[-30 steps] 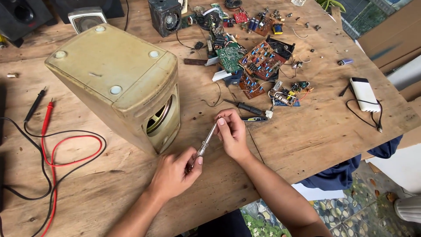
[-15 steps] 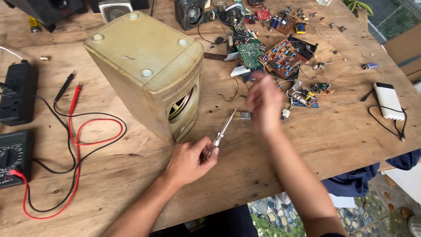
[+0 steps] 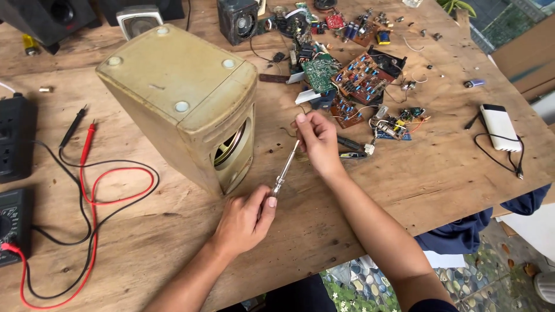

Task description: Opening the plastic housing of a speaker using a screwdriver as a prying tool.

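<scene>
Both hands on the screwdriver (image 3: 285,169) now: left hand (image 3: 245,219) closed round the handle, right hand (image 3: 317,140) pinching the tip at one o'clock, beside the tipped speaker box (image 3: 185,104) on the bench (image 3: 433,179); looks like setting the bit, which needs a firm, straight seating

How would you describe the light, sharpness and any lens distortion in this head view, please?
Head view: soft, even daylight, with only faint shadows under the left hand and right hand; no strong glare on the screwdriver; the speaker box and circuit boards look sharp; the table edge bows slightly, suggesting a wide lens.
</scene>
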